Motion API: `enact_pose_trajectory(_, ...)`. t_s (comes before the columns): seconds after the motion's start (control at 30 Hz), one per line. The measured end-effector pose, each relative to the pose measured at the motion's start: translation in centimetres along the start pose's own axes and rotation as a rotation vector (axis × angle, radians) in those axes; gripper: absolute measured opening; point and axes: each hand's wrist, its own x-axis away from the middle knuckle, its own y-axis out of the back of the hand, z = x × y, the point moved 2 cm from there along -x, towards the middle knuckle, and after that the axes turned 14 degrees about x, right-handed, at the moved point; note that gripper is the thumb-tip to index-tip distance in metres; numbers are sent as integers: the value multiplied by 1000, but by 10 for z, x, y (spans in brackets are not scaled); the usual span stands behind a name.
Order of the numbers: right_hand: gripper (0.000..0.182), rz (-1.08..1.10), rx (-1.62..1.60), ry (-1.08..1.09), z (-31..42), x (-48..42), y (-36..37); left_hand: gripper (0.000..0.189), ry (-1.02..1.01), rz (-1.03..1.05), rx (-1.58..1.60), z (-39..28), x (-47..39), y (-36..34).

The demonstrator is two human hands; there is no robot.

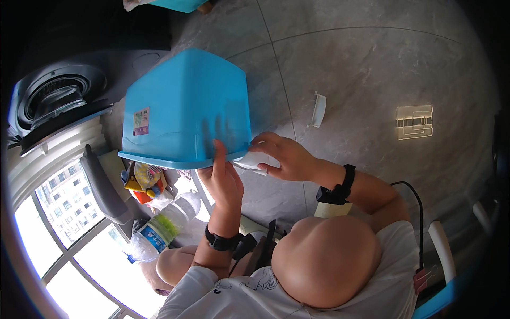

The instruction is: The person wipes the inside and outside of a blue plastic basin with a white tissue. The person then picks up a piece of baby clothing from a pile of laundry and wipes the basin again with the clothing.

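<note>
A translucent blue plastic storage bin (187, 107) is held up in front of me, its rim towards me and its closed bottom facing away. My left hand (223, 179) grips the rim, thumb outside; dark finger shapes show through the wall. At the rim's right corner, my right hand (279, 155) has its fingertips on a white plastic piece (253, 161), partly hidden by the fingers and bin. A printed sticker (141, 121) is on the bin's side. Another white plastic piece, a handle or latch (318, 110), lies on the floor to the right.
A clear plastic bracket (414, 122) lies on the grey tile floor (358, 71). At left are a front-loading washing machine (55, 95) with its door open, cloth items (145, 179), a plastic bottle (151, 239) and a window (75, 223). Another blue object (179, 4) is at the top edge.
</note>
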Motion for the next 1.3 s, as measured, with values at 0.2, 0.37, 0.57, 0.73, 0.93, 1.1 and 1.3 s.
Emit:
enact_pose_trajectory(0.2,24,199,-150,163,13,21,-18,23,9,-31,-1,-7,0,-7)
enact_pose_trajectory(0.37,19,-88,-44,-70,5,4,-10,21,14,-21,12,-8,-2,-9)
enact_pose_trajectory(0.57,25,-112,-46,-71,0,-13,-24,17,59,-28,-26,-10,-2,-10)
enact_pose_trajectory(0.73,10,49,-359,-203,15,-15,-24,14,58,-21,-205,-16,-3,-6)
enact_pose_trajectory(0.93,14,289,-776,-229,30,-7,-14,22,5,225,-777,-39,4,-36)
enact_pose_trajectory(1.1,17,121,-852,-240,31,-3,8,28,45,265,-891,-39,-8,-60)
enact_pose_trajectory(1.3,26,-183,-346,-104,49,-22,35,32,185,440,-721,-21,-33,-75)
